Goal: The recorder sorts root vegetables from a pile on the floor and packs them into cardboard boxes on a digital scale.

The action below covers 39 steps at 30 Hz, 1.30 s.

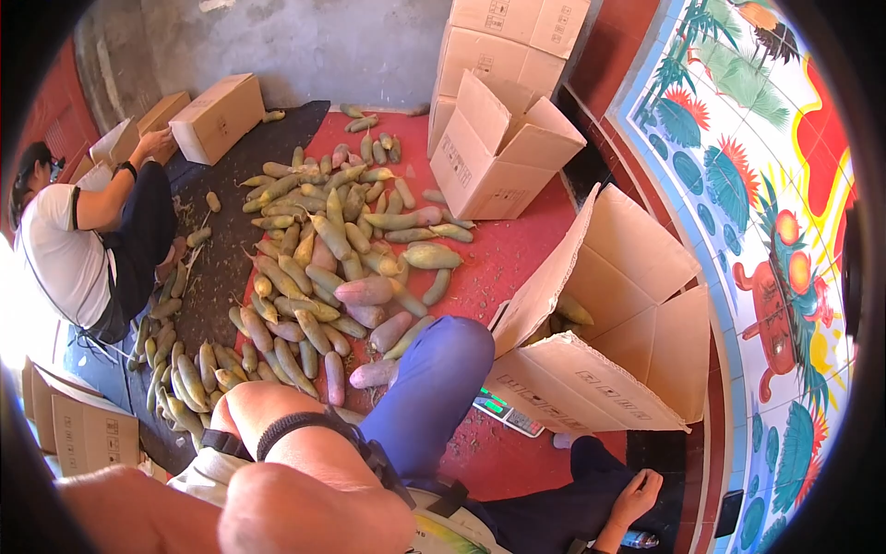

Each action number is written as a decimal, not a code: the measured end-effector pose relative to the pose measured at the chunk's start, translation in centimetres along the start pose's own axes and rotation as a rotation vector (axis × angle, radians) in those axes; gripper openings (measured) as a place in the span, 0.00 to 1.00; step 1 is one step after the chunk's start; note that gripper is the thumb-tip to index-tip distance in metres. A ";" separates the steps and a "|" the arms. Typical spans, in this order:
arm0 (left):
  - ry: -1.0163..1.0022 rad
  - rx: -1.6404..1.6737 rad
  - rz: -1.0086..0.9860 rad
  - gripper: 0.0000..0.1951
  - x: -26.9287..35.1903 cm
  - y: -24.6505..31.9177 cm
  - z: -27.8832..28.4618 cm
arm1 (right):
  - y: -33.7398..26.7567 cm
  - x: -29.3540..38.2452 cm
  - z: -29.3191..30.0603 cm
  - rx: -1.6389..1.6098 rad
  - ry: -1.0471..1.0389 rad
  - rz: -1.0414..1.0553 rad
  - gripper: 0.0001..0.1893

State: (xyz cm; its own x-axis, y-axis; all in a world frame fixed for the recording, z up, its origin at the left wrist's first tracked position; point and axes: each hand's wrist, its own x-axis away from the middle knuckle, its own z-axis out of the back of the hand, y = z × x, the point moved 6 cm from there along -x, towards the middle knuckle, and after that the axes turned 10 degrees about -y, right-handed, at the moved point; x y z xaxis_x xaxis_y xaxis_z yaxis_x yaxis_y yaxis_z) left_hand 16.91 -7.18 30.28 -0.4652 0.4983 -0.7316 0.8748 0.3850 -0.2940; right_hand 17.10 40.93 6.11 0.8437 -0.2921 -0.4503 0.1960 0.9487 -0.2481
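Note:
My right hand (638, 493) is at the lower right beside a dark trouser leg, its fingers curled; whether it holds something cannot be told. My left hand is not in view; a bent bare arm with black straps fills the bottom foreground. Before me a big heap of green and pinkish radishes (332, 228) lies on a red mat (512, 263) and dark sheeting. To the right, an open cardboard box (588, 388) with radishes (573, 309) inside stands on a digital scale (519, 417) with a lit display.
Another open carton (477, 173) stands before stacked cartons (505, 55) by the grey wall. At left, a person (69, 256) crouches with a hand near a closed box (221, 118). More cartons (93, 433) sit lower left. A painted tile wall (761, 242) edges the right; a phone (729, 512) lies there.

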 end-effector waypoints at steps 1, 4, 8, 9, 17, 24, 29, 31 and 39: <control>-0.001 0.015 0.000 0.14 0.1 0.2 0.0 | 0.0 0.0 0.0 -0.001 0.000 0.003 0.04; -0.004 0.063 -0.003 0.14 0.2 1.2 0.1 | -0.1 0.0 -0.1 -0.002 0.000 -0.002 0.04; -0.007 0.126 -0.007 0.14 0.5 0.9 -0.5 | -0.2 0.0 0.0 -0.005 -0.011 -0.010 0.03; -0.008 0.142 -0.007 0.13 0.4 0.7 -0.4 | -0.2 0.0 0.0 -0.005 -0.011 -0.011 0.03; -0.008 0.273 -0.006 0.13 0.8 0.8 -0.5 | -0.1 0.0 0.2 0.013 -0.002 -0.002 0.03; -0.015 0.380 -0.017 0.13 1.1 1.5 -0.9 | 0.1 0.0 -0.1 0.027 -0.015 -0.015 0.03; -0.013 0.458 -0.026 0.13 1.2 0.5 -1.1 | -0.3 0.2 0.2 0.057 0.012 0.010 0.03; -0.013 0.488 -0.028 0.13 1.0 0.3 -0.9 | -0.4 0.1 0.3 0.043 0.008 0.006 0.03; -0.013 0.610 -0.037 0.14 1.0 -0.5 -1.0 | -0.6 0.1 0.3 0.055 -0.006 -0.008 0.03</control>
State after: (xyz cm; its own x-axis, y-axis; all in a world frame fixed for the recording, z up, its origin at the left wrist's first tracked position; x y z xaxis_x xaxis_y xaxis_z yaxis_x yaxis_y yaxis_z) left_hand 15.85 -6.12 30.36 -0.4981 0.4823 -0.7206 0.7796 -0.1147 -0.6157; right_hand 17.20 40.36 6.51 0.8451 -0.2995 -0.4428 0.2303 0.9515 -0.2041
